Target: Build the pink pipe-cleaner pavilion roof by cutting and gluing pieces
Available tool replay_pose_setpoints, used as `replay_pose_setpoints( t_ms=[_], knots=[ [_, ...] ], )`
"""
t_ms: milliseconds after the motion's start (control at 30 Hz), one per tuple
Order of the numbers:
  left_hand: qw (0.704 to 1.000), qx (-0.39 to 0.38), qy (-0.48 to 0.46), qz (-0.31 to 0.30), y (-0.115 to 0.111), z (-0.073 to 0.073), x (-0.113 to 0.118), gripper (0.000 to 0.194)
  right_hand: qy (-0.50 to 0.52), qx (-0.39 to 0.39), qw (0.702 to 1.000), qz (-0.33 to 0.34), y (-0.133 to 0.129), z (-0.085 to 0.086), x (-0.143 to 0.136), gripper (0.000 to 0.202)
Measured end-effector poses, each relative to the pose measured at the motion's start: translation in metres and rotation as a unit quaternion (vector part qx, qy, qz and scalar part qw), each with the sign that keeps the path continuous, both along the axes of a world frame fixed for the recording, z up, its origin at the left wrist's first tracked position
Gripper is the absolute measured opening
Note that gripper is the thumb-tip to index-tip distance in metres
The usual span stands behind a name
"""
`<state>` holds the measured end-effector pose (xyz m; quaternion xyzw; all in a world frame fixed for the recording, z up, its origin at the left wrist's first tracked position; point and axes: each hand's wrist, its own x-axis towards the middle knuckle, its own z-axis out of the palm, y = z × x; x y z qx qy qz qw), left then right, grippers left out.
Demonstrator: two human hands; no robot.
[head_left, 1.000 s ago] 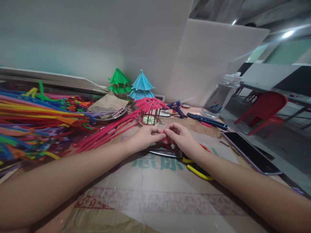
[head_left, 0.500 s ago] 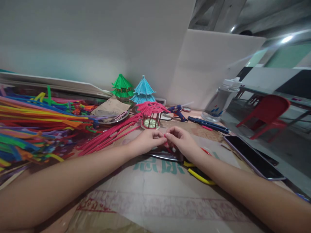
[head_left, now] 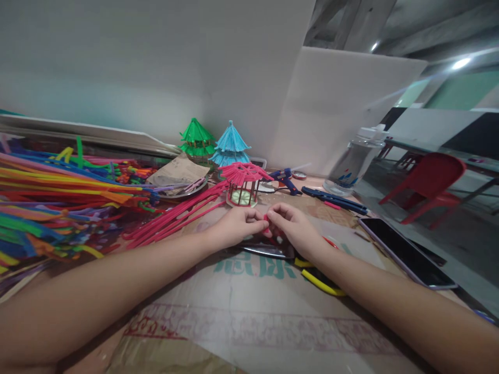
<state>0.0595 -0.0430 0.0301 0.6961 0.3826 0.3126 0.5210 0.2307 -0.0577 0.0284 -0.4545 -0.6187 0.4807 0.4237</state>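
Over the worktop (head_left: 218, 291), pinched a small red piece (head_left: 265, 217) with left hand (head_left: 237, 226) and right hand (head_left: 291, 226), just above a dark dish (head_left: 267, 253), near the pink-roofed hut (head_left: 242, 172). Could have dropped it by pinching loosely, or bumped the hut by reaching too far.

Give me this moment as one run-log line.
left hand: pinching small red piece | right hand: pinching same piece | beneath: shiny-rimmed dish | beyond: pink-roofed model
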Motion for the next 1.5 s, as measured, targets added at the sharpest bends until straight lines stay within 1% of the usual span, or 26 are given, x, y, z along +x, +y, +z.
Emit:
replay_pose_setpoints(
  t_ms=[200, 300, 367, 400, 467, 500, 567, 700, 867, 1200, 1500],
  knots=[
    [0.998, -0.041, -0.05, -0.017, 0.005, -0.007, 0.0, 0.021, 0.009, -0.009, 1.0, -0.017, 0.0, 0.004, 0.002, 0.032],
    [0.997, -0.057, -0.054, -0.013, 0.007, -0.009, -0.001, 0.022, -0.007, 0.016, 1.0, 0.017, 0.004, 0.008, 0.012, 0.031],
    [0.997, -0.056, -0.045, -0.004, 0.008, -0.009, -0.002, 0.023, -0.069, 0.078, 0.993, 0.053, 0.007, 0.01, 0.021, 0.037],
    [0.998, -0.055, -0.041, 0.0, 0.008, -0.008, -0.002, 0.024, -0.114, 0.122, 0.984, 0.068, 0.008, 0.01, 0.024, 0.042],
    [0.998, -0.052, -0.033, 0.003, 0.007, -0.007, -0.003, 0.026, -0.203, 0.203, 0.953, 0.091, 0.008, 0.009, 0.029, 0.052],
    [0.998, -0.05, -0.028, 0.005, 0.007, -0.006, -0.004, 0.026, -0.237, 0.231, 0.938, 0.101, 0.007, 0.007, 0.03, 0.054],
    [0.999, -0.044, -0.016, 0.011, 0.007, -0.005, -0.004, 0.026, -0.277, 0.259, 0.919, 0.104, 0.005, 0.004, 0.03, 0.053],
    [0.999, -0.041, -0.015, 0.005, 0.007, -0.005, -0.004, 0.026, -0.316, 0.276, 0.905, 0.065, 0.0, 0.002, 0.026, 0.047],
    [0.999, -0.036, -0.028, -0.006, 0.009, -0.007, -0.004, 0.026, -0.325, 0.282, 0.9, 0.064, 0.0, 0.001, 0.024, 0.045],
    [0.999, -0.018, -0.032, -0.022, 0.01, -0.013, -0.002, 0.023, -0.37, 0.321, 0.871, 0.027, 0.003, -0.009, 0.025, 0.048],
    [1.0, 0.022, -0.006, -0.019, 0.01, -0.012, -0.002, 0.025, -0.381, 0.369, 0.847, 0.042, 0.006, -0.012, 0.026, 0.046]
  ],
)
